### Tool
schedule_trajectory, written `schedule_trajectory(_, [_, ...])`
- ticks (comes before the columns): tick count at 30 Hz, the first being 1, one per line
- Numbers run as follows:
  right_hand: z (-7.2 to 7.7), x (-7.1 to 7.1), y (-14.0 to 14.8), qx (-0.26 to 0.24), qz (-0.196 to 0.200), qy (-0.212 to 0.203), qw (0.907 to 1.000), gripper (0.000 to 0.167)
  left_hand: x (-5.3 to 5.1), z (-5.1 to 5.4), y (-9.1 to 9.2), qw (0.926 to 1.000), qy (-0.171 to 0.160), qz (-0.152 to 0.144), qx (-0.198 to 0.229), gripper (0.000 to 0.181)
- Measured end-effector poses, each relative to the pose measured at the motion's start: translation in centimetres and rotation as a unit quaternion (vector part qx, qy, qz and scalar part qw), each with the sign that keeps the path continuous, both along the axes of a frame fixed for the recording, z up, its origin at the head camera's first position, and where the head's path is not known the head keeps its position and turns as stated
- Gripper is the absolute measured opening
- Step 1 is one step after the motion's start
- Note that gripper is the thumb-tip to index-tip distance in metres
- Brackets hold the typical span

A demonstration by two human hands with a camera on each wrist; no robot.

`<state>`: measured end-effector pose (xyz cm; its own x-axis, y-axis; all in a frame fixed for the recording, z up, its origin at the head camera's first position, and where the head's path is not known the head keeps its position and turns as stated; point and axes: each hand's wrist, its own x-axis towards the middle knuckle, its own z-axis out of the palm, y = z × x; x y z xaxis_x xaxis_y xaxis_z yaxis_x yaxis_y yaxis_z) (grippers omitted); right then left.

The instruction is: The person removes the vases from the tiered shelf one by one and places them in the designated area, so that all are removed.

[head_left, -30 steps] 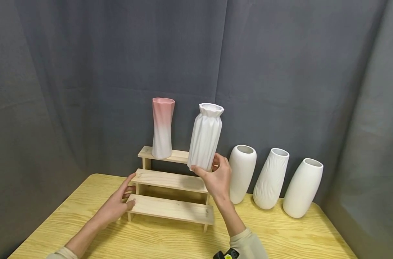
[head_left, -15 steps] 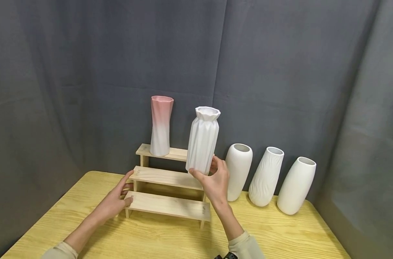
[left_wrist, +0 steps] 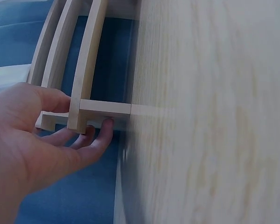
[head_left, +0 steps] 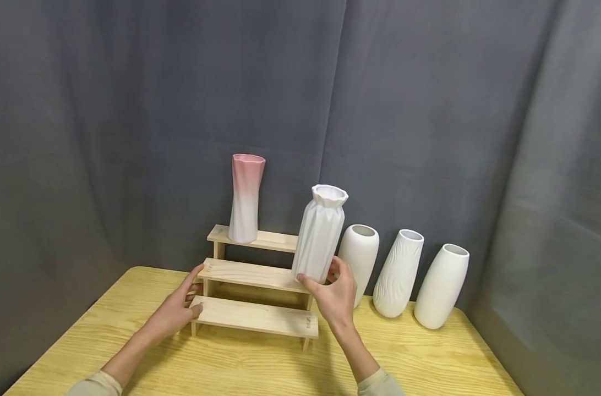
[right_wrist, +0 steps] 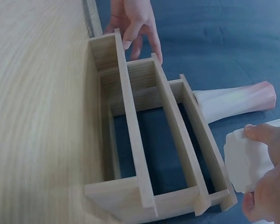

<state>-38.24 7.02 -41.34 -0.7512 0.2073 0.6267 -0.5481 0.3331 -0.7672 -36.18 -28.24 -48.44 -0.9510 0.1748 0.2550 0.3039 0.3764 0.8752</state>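
Note:
The right hand [head_left: 336, 296] pinches the lower part of a white pleated vase [head_left: 320, 236], nearly upright at the right end of a three-tier wooden stand [head_left: 251, 274]. In the right wrist view its base [right_wrist: 242, 161] faces the camera beside the stand's upper tier; whether they touch I cannot tell. A pink-and-white vase [head_left: 246, 199] stands at the left of the top tier. The left hand [head_left: 173, 312] grips the stand's left end, thumb on the lowest tier; in the left wrist view its fingers [left_wrist: 101, 140] curl round the side board [left_wrist: 105, 107].
Right of the stand, three white vases stand in a row on the wooden table [head_left: 221, 368]: a smooth one [head_left: 361, 254], a wavy-ribbed one [head_left: 398, 274] and another smooth one [head_left: 441, 286]. A grey curtain [head_left: 191, 110] hangs behind.
The pleated vase in the right hand has come down and slightly right relative to the stand. The left hand keeps its hold on the stand. The head view has shifted a little.

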Motion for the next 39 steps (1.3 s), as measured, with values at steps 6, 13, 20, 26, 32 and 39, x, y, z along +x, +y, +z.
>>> schedule_trajectory(6, [-0.9,-0.2,1.6,-0.009,-0.005,-0.032,0.9994,0.072,-0.5,-0.2,0.5,0.9999,-0.005,0.004,0.012,0.091])
schedule_trajectory(13, [-0.9,0.1,3.7,-0.025,0.003,-0.06,0.9979,0.073,-0.6,0.0,0.7,0.9998,0.01,0.012,0.016,0.092])
schedule_trajectory(20, [-1.3,0.9,5.8,-0.023,-0.029,-0.096,0.9947,0.07,-0.8,-0.5,1.2,0.9998,0.002,0.012,0.014,0.09])
schedule_trajectory(26, [-2.2,1.1,7.3,-0.003,-0.055,-0.113,0.9921,0.071,-0.5,-0.9,1.4,0.9995,-0.011,0.018,0.023,0.09])
schedule_trajectory(32, [-2.8,1.1,8.8,0.009,-0.087,-0.118,0.9891,0.072,-0.7,-0.3,1.5,0.9996,-0.006,0.018,0.021,0.089])
schedule_trajectory(39, [-3.1,1.1,10.6,0.024,-0.112,-0.123,0.9857,0.076,-1.0,0.3,1.8,0.9995,0.016,0.0,0.025,0.091])
